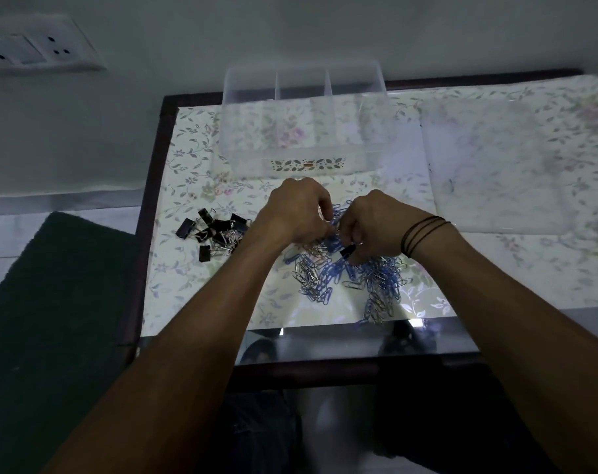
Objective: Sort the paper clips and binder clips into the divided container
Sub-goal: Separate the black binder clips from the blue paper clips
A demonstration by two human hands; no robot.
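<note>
Both hands low over the worktop [188, 138], working in the heap of paper clips [345, 278].

Left hand [296, 210]: fingers curled down into the far edge of the heap, thumb side toward the right hand. It seems to be pinching clips, but what exactly it holds cannot be told; the fingertips are hidden among the wire.

Right hand [369, 224]: fingers curled, gripping a black binder clip [348, 251] at the lower edge of the hand, just above the heap. Dark thin bands [422, 234] circle the right wrist.

Paper clips: blue and silver mixed, spread in a loose heap at the middle of the worktop, reaching to the near edge of the flowered cover [195, 186].

Pile of black binder clips [212, 232]: lies apart to the left of the heap, near the left forearm.

Divided container [304, 118]: clear plastic, stands at the far side of the worktop behind the hands, against the wall. Two partitions show, making three compartments. No clips can be seen inside.

A clear flat lid [496, 165] lies to the right of the container. Wall socket plate [34, 46] at upper left; dark mat [51, 302] on the floor to the left.
</note>
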